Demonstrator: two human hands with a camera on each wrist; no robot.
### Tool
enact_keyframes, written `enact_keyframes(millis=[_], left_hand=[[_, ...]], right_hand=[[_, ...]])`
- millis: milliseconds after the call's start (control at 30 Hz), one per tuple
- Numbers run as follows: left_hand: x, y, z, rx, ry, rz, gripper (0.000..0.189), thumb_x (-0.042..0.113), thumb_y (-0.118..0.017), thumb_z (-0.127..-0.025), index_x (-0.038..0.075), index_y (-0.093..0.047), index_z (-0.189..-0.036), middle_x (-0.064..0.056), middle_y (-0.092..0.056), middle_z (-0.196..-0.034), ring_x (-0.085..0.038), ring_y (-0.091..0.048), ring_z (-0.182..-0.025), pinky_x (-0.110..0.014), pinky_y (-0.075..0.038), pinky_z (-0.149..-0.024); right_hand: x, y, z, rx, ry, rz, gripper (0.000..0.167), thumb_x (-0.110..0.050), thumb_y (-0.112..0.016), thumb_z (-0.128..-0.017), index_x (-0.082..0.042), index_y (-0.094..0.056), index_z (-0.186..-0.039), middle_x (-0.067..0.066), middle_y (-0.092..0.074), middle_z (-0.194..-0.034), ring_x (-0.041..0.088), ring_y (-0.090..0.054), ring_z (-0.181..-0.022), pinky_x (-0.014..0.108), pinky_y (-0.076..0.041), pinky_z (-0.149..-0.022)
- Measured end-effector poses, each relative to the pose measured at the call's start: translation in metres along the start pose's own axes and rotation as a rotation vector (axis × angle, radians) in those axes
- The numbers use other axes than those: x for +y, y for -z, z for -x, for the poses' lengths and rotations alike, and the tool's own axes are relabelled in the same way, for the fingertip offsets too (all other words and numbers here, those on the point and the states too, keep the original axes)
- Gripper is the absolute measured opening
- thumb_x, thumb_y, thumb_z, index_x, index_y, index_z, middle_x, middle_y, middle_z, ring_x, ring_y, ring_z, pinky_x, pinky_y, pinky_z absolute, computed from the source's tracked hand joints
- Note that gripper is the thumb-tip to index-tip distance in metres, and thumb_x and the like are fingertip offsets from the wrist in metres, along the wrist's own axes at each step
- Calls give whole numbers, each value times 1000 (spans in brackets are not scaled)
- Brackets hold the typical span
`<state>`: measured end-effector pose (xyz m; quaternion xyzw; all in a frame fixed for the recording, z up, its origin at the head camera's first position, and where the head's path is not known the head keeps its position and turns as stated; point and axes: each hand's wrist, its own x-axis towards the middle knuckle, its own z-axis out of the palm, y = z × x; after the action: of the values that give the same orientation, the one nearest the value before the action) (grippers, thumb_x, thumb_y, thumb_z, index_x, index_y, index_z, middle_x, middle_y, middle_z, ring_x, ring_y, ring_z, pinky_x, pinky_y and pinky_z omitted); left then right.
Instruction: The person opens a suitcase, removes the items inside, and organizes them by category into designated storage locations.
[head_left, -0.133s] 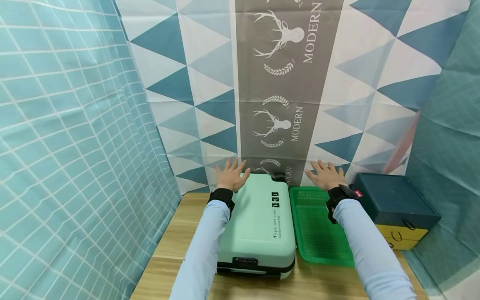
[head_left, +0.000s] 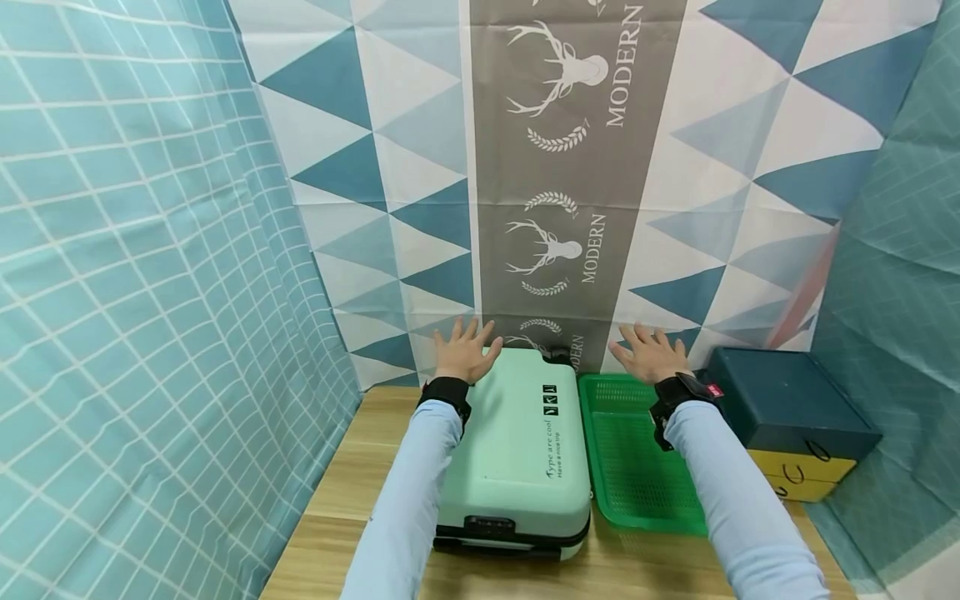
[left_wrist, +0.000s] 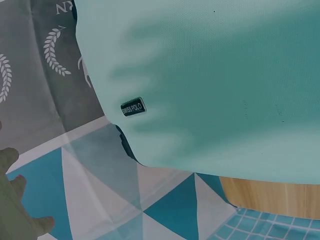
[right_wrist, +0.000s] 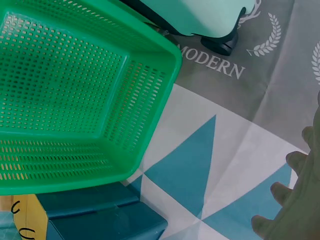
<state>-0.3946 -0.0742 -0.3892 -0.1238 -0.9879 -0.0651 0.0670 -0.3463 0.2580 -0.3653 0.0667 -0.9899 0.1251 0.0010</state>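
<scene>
My left hand (head_left: 462,354) hovers with spread fingers above the far left part of a mint-green suitcase (head_left: 517,467), holding nothing. The suitcase lies flat, lettering on its lid; the left wrist view shows its small dark badge (left_wrist: 133,107) and the hand's shadow on the shell. Over the far right part of a green plastic basket (head_left: 645,467), my right hand (head_left: 651,357) is held out, fingers apart and nothing in them. In the right wrist view the perforated basket (right_wrist: 60,80) holds nothing, and fingertips (right_wrist: 296,162) show at the right edge.
A dark blue box with yellow drawers (head_left: 795,408) stands right of the basket. Beneath everything is a wooden tabletop (head_left: 330,533). Patterned cloth (head_left: 420,167) hangs behind, and a teal checked curtain (head_left: 150,292) lines the left side.
Both hands stay almost in place, with only a very slight shift. The suitcase, basket and box have not moved.
</scene>
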Motion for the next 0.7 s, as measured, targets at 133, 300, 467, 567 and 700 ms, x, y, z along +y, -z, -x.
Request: enact_keyframes(millis=[133,300,467,567,700], left_hand=[[3,-2,-1,-5,-3,17,60,56,-26,-105,29,-26,-158,-5,-21,-163,-30,-6,-151,-64,1,-114],[5,-2,-3,-14,-6,12,59,56,-25,-105,30,-26,-158,-5,-21,-163,-29,-5,-151,-64,-1,-114],[5,3,-7,-7,-9,2,58,55,-25,-106,30,-26,-158,-5,-20,-163,-29,-6,-151,-63,-1,-114],[7,7,-10,-14,-6,-3,57,54,-26,-106,28,-30,-157,-5,-22,-163,-30,-8,-150,-63,-4,-114],[9,11,-11,-65,8,-38,55,51,-37,-105,24,-41,-153,-9,-35,-157,-34,-25,-146,-63,-14,-113]], right_hand=[[5,-9,0,-6,5,-17,69,-48,-32,-107,-5,-17,-158,27,-9,-160,54,-3,-142,67,4,-111],[9,-14,-2,-10,10,-29,71,-50,-32,-106,-5,-17,-158,27,-10,-160,54,-2,-143,67,5,-111],[8,-8,-6,-11,6,-34,69,-49,-32,-107,-6,-16,-159,28,-12,-159,54,-5,-142,68,0,-111],[6,-3,-8,-31,10,-35,68,-48,-31,-107,-6,-16,-159,30,-14,-158,57,-10,-140,70,-8,-109],[6,3,-10,-91,17,-16,65,-44,-36,-107,-3,-25,-156,34,-20,-154,60,-18,-135,72,-17,-105]])
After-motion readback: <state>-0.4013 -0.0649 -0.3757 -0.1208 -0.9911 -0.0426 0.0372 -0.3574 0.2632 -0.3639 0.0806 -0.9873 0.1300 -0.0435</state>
